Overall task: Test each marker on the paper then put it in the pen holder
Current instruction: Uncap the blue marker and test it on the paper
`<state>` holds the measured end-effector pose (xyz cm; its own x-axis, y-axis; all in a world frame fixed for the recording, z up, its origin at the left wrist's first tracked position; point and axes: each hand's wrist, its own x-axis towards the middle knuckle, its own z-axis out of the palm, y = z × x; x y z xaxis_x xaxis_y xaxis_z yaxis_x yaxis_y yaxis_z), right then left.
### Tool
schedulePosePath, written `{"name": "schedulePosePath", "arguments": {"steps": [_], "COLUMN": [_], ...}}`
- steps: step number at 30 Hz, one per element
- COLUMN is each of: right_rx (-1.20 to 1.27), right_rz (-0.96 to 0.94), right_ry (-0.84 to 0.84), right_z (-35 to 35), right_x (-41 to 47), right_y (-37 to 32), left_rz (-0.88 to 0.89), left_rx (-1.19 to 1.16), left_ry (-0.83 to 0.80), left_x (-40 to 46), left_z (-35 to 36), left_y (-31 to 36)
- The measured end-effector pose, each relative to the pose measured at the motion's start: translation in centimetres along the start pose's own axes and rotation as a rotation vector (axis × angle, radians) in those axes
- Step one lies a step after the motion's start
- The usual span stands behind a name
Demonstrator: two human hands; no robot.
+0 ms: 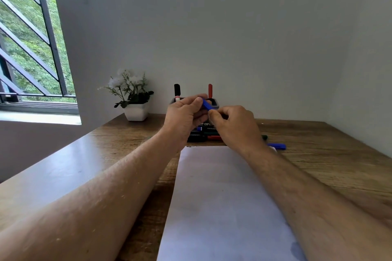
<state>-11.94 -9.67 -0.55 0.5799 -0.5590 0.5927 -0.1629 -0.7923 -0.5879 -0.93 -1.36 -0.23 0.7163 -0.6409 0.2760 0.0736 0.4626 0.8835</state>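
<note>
Above the far end of the paper (222,197), a blue marker (206,105) is held in the air between both hands. It is gripped by the left hand (186,116), whose thumb and curled fingers close round its upper part, while its lower end is pinched by the fingertips of the right hand (233,125). The marker is tilted, its upper end toward 10 o'clock and its lower end toward 4 o'clock.

Directly behind the hands, at 12 o'clock, the pen holder (215,104) is seen against the wall, largely hidden. 2 markers stand upright in it: a black-capped marker (177,91) and a red marker (210,90).

Between the holder and the paper, a pack of markers (204,133) is laid on the wooden table (328,154), partly covered by the hands. At 3 o'clock from the pack, a second blue marker (277,146) and a green marker (264,137) are lying beside the paper's far right corner.

At 10 o'clock, a potted plant (133,95) with white flowers is set near the wall.
</note>
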Motion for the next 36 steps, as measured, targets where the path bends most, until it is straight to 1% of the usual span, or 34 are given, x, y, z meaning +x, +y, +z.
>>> {"name": "schedulePosePath", "arguments": {"steps": [4,9,11,14,15,16,17,18,19,20,23,25,28,30,33,36], "right_rx": [-0.014,-0.071,-0.065,0.027,0.068,0.123,0.181,0.228,0.252,0.259,0.336,0.425,0.468,0.533,0.662,0.654], "right_rz": [-0.018,0.052,0.086,0.183,0.228,0.279,0.333,0.379,0.413,0.432,0.462,0.478,0.439,0.422,0.466,0.452], "right_ry": [0.016,0.040,0.023,-0.054,-0.079,-0.107,-0.136,-0.169,-0.210,-0.250,-0.285,-0.271,-0.255,-0.262,-0.260,-0.268], "right_z": [-0.3,-0.4,-0.4,-0.4,-0.3,-0.2,0.0,0.1,0.3,0.4,0.5,0.5,0.4,0.4,0.3,0.3], "right_x": [0.3,0.4,0.2,-0.1,-0.3,-0.3,-0.4,-0.5,-0.6,-0.6,-0.7,-0.6,-0.7,-0.7,-0.5,-0.6], "right_y": [-0.3,-0.7,-0.7,-0.5,-0.4,-0.3,-0.1,0.1,0.3,0.5,1.0,1.3,1.4,1.2,1.0,1.2], "left_rz": [-0.005,0.038,0.059,0.083,0.065,0.037,-0.002,-0.046,-0.085,-0.130,-0.273,-0.341,-0.375,-0.365,-0.319,-0.307], "left_rx": [-0.032,-0.038,-0.047,0.042,0.101,0.208,0.390,0.623,0.846,1.014,1.328,1.390,1.414,1.405,1.396,1.416], "left_ry": [0.017,0.130,0.195,0.244,0.234,0.222,0.206,0.171,0.124,0.078,-0.133,-0.231,-0.300,-0.321,-0.324,-0.307], "left_x": [0.1,0.3,0.5,0.6,0.7,0.9,1.1,1.2,1.2,0.9,-0.5,-0.5,-0.5,-0.3,-0.2,-0.1], "left_z": [0.0,0.0,-0.2,-0.7,-0.9,-0.9,-0.9,-0.8,-0.7,-0.4,0.1,-0.4,-0.9,-1.0,-1.0,-1.0], "left_y": [0.1,0.5,0.9,1.4,1.5,1.5,1.6,1.6,1.7,1.8,1.9,1.6,1.1,0.9,0.6,0.4]}}
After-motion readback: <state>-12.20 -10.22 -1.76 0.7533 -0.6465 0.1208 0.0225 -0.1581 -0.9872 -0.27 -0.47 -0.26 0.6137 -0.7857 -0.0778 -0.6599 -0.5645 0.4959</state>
